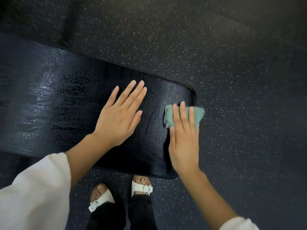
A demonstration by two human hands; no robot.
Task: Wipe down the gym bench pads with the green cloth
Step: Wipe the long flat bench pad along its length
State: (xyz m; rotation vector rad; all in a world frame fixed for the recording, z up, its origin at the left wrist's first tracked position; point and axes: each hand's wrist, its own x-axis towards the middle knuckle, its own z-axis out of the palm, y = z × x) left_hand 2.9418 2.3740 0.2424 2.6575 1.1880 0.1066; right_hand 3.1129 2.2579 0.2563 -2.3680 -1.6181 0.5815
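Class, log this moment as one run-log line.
left hand: flat on bench pad | right hand: pressing green cloth at pad's end | stage: wiping

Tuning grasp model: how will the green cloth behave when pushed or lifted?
Probably floppy: the green cloth lies bunched and creased under the right hand. Likely light, as the flat hand alone presses it. It should slide easily, since the bench pad looks glossy.
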